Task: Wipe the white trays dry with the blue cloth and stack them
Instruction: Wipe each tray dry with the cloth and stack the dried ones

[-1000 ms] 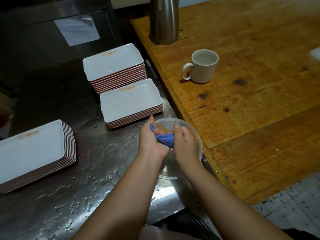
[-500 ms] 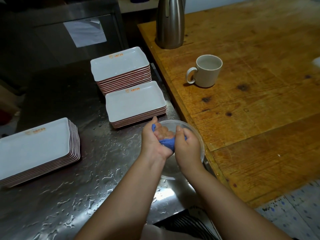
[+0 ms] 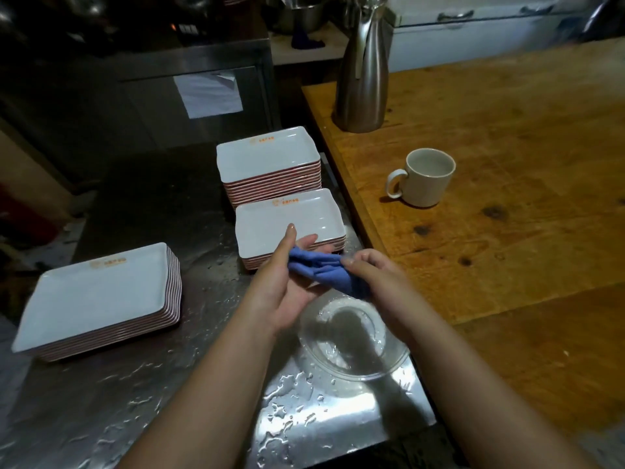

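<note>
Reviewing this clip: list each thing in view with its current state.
blue cloth: bunched, held above the bowl
left hand: open, cloth across palm
right hand: pinching cloth
glass bowl: upright, wet
tray stacks: three, stacked
mug: upright
steel counter: wet

wet shiny steel counter (image 3: 101,411), glossy white trays (image 3: 94,296), soft blue cloth (image 3: 324,272), clear glass bowl (image 3: 355,343), worn wooden table (image 3: 507,231)

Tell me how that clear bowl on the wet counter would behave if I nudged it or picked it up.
The clear bowl would probably slide easily, since the steel counter under it is beaded with water. Its wet-looking sides may be slippery to grip. It looks thin and transparent, so likely light; whether it is glass or plastic cannot be told, so treat it as breakable.
</note>
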